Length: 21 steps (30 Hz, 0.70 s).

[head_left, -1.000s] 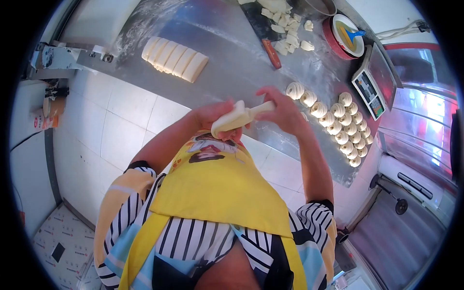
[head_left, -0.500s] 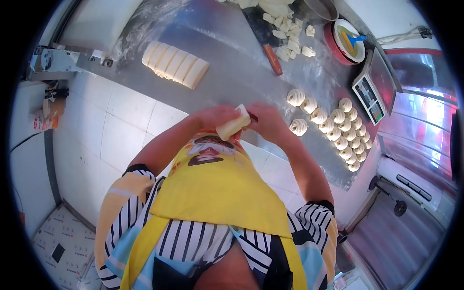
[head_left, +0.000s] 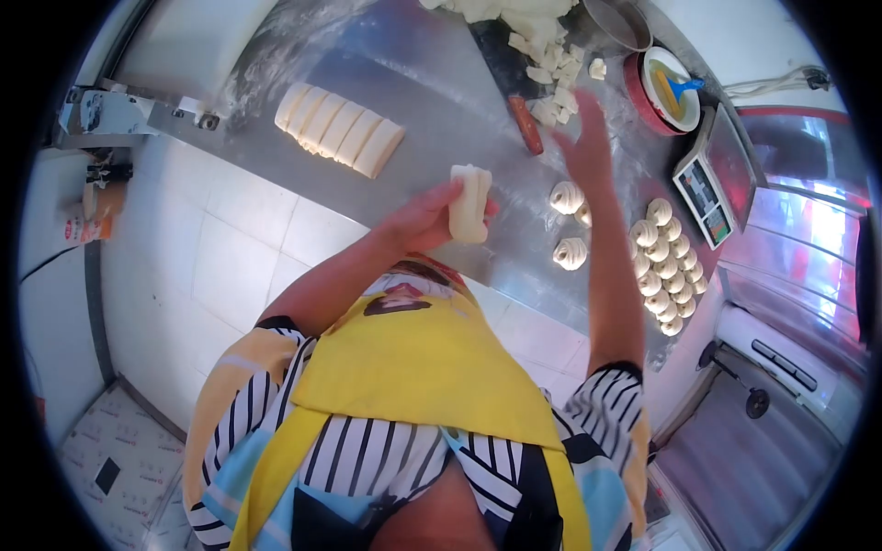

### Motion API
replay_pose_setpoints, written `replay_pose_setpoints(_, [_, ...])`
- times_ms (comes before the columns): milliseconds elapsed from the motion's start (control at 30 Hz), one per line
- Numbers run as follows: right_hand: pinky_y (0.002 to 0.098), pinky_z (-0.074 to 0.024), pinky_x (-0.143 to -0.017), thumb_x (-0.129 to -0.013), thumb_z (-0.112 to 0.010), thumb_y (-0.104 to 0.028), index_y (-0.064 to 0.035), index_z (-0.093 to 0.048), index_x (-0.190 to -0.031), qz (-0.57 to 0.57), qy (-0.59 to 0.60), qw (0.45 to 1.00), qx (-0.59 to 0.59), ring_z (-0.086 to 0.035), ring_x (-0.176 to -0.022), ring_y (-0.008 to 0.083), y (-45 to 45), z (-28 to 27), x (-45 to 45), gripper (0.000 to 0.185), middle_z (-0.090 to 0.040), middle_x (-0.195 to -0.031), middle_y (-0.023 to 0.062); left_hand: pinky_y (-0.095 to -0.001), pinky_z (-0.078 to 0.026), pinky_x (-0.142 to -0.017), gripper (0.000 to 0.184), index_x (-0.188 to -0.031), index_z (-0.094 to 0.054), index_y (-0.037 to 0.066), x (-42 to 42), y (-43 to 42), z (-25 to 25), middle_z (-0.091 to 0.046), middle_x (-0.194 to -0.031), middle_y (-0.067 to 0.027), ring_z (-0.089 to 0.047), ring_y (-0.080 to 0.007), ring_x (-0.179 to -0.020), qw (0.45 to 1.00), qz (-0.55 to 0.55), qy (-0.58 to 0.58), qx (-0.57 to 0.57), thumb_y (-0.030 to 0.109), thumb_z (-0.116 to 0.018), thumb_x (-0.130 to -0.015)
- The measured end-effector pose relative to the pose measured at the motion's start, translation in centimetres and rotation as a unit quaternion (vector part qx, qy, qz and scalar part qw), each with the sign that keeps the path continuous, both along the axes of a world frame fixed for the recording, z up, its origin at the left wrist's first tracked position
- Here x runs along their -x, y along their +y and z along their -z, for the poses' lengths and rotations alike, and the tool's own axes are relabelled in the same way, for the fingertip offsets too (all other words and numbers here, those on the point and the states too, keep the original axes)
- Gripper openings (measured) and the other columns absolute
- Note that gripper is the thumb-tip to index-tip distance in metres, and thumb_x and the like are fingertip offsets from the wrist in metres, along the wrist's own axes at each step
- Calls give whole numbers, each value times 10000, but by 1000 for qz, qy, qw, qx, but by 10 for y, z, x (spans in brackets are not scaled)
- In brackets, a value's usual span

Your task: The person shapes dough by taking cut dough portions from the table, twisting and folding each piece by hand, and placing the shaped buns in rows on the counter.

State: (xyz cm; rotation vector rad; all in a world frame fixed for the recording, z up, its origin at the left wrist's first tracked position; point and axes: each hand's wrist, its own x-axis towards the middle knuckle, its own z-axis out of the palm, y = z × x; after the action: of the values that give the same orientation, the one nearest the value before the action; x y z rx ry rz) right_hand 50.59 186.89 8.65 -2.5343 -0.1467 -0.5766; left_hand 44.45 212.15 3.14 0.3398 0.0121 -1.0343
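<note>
The right hand (head_left: pixel 588 147) has just left the dough (head_left: pixel 469 204), on which both hands were at work, and now reaches over the worktop (head_left: pixel 432 138) toward its far edge, thumb and fingers spread apart near the knife (head_left: pixel 525 126) and chunks (head_left: pixel 558 78); whether a fingertip touches a chunk I cannot tell. That leaves the dough to the left hand (head_left: pixel 424 219) alone, its fingers clamped round it at the worktop's near edge, between the slices (head_left: pixel 340 129) on the left and the coils (head_left: pixel 669 262) toward the near right corner.
</note>
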Motion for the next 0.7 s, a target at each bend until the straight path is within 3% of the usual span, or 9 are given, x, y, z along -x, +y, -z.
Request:
replay_pose_setpoints(33, [350,-426,-885,-731,-719,-166,-20,-469,-1228,12,82,995,-62,-545,-1037,281,11,14,26,575,-546,-1130,156,-348,-438,-896,419,-1224,-440,45,-2,-5,-1,-541,-1147,-135,-541,-212,-1024,999,-31,6,-14,354,-460,-942])
replay_pose_setpoints(100, [318,-485,-810,-755,-699,-91,-30,-436,-1264,-9,313,849,-425,-528,-1043,192,33,53,64,577,-506,-1205,107,-336,-428,-918,432,-1235,-424,19,-7,-15,-1,-533,-1153,-135,-547,-204,-1032,994,-96,20,-41,328,-475,-937])
replay_pose_setpoints(133, [305,-494,-777,-790,-672,-97,-21,-418,-1279,-18,350,744,-568,-539,-1010,201,64,28,84,556,-487,-1228,113,-342,-421,-928,423,-1230,-435,18,-8,-21,-4,-540,-1144,-127,-548,-206,-1034,988,-135,0,-72,310,-492,-929])
replay_pose_setpoints(167, [259,-486,-730,-821,-647,-138,-22,-444,-1266,-25,306,722,-619,-560,-945,166,84,31,97,502,-529,-1178,96,-348,-414,-939,415,-1226,-445,17,-10,-27,-8,-548,-1135,-119,-548,-207,-1035,980,-169,-19,-104,292,-510,-922])
replay_pose_setpoints(267, [272,-488,-690,-793,-669,-138,-10,-518,-1203,41,340,737,-583,-596,-826,161,78,36,99,455,-626,-990,75,-356,-434,-924,374,-1189,-488,17,-18,-29,5,-572,-1095,-100,-558,-205,-1027,949,-153,-138,-238,235,-560,-894])
replay_pose_setpoints(300, [276,-487,-689,-797,-666,-146,-13,-532,-1185,22,365,774,-516,-595,-807,169,70,32,97,432,-632,-956,76,-357,-447,-911,358,-1174,-505,17,-22,-26,6,-579,-1079,-94,-563,-203,-1023,930,-131,-187,-287,216,-576,-884])
replay_pose_setpoints(467, [302,-487,-704,-770,-684,-172,-24,-565,-1099,27,429,863,-266,-599,-824,235,46,0,101,380,-622,-946,98,-297,-545,-725,352,-1098,-547,-18,-24,-19,-4,-604,-993,-117,-623,-208,-870,942,11,-128,-312,227,-619,-856])
replay_pose_setpoints(567, [325,-489,-712,-736,-700,-172,-18,-577,-1011,-60,141,966,-206,-581,-911,280,59,2,119,339,-586,-1017,110,-292,-559,-674,313,-1072,-549,-20,-25,-20,2,-605,-970,-128,-637,-211,-805,940,35,-86,-328,208,-605,-864])
replay_pose_setpoints(700, [339,-494,-712,-722,-700,-135,-24,-553,-1033,-103,138,985,21,-569,-945,257,53,13,132,361,-562,-1051,94,-300,-556,-617,266,-1042,-551,-19,-19,-17,14,-606,-940,-137,-639,-217,-745,952,101,45,-287,198,-569,-889])
